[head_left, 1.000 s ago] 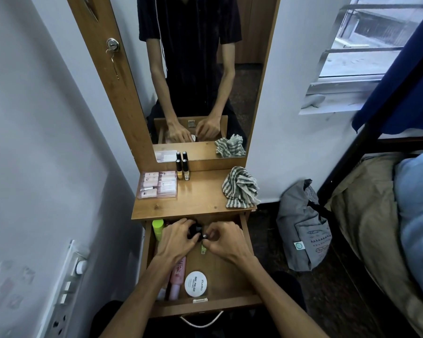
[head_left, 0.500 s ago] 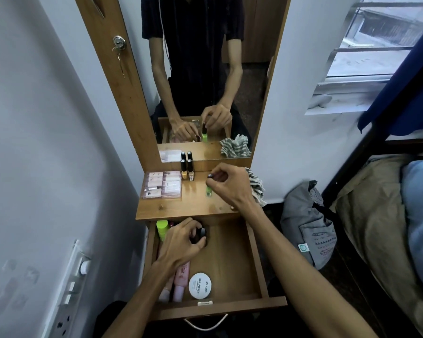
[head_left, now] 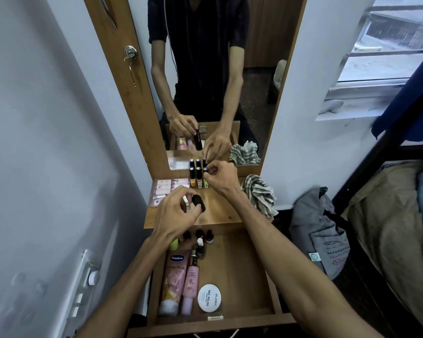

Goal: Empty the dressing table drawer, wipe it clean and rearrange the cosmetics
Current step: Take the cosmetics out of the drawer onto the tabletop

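At mid-frame, the right hand [head_left: 221, 179] pinches the black cap of a green nail polish bottle [head_left: 206, 183], setting it beside two upright bottles [head_left: 196, 178] against the mirror's base. The left hand [head_left: 178, 213] grips a dark tube, probably a lipstick [head_left: 198, 202], above the tabletop [head_left: 220, 211]. In the lower frame the drawer [head_left: 239, 272] holds a lotion tube [head_left: 174, 281], a pink bottle [head_left: 190, 286], a round white tin [head_left: 209, 298] and small bottles [head_left: 200, 239]. The row stands tight: a knuckle nudge could topple it, and glass may roll off the edge.
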Available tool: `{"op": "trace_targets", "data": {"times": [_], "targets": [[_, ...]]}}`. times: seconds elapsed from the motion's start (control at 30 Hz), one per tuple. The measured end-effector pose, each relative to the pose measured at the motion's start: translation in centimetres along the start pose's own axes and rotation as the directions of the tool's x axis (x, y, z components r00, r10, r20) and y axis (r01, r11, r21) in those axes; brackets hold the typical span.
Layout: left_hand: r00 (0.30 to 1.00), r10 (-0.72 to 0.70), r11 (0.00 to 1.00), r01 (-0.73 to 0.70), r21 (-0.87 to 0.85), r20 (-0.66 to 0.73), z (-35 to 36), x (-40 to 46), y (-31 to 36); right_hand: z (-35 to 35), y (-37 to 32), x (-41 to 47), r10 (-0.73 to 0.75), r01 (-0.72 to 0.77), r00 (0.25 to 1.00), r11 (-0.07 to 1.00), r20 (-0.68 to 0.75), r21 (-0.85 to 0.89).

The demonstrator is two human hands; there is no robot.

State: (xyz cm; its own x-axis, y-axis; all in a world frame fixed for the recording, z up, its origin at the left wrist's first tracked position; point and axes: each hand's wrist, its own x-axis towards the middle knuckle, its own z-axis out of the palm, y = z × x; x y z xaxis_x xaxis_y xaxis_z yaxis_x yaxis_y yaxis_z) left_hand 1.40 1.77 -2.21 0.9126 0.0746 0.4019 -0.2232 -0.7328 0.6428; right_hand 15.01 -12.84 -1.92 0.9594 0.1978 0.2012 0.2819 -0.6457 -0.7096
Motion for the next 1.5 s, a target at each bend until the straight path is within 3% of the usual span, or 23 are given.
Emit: {"op": "trace_targets", "data": {"times": [0.4, 0.63, 0.87, 1.1, 1.33, 1.5], "targets": [[0.999, -0.046, 0.996, 0.048, 0.076, -0.020, -0.2, 5.0, 0.4, -0.2, 0.6, -0.7, -0.011, 0.013, 1.000, 0.997, -0.024, 0.083], [0.995, -0.098, 0.995, 0.097, 0.035, 0.019, 1.8, 6.3, 0.2, -1.8, 1.2, -2.9, -0.141, 0.130, 0.979, 0.988, 0.150, 0.082], [0.995, -0.101, 0.995, 0.101, -0.013, 0.001, 3.3, 6.4, -0.1, -1.8, 2.3, -2.6, -0.095, 0.094, 0.994, 0.995, 0.051, 0.018], [0.997, 0.055, 0.993, -0.048, 0.103, -0.057, 2.3, 2.5, -1.1, -1.1, 3.5, -1.2, 0.023, -0.023, 1.000, 0.999, -0.009, 0.032], [0.990, 0.087, 0.985, -0.102, 0.135, 0.112, 2.5, -3.4, -3.0, 0.0, 2.6, -0.1, 0.055, -0.055, 0.998, 0.998, -0.013, 0.026], [0.984, -0.030, 0.969, -0.015, 0.245, 0.178, 3.9, -6.4, -4.2, 0.7, 2.6, -0.5, 0.086, -0.083, 0.995, 0.995, -0.053, 0.063]]}}
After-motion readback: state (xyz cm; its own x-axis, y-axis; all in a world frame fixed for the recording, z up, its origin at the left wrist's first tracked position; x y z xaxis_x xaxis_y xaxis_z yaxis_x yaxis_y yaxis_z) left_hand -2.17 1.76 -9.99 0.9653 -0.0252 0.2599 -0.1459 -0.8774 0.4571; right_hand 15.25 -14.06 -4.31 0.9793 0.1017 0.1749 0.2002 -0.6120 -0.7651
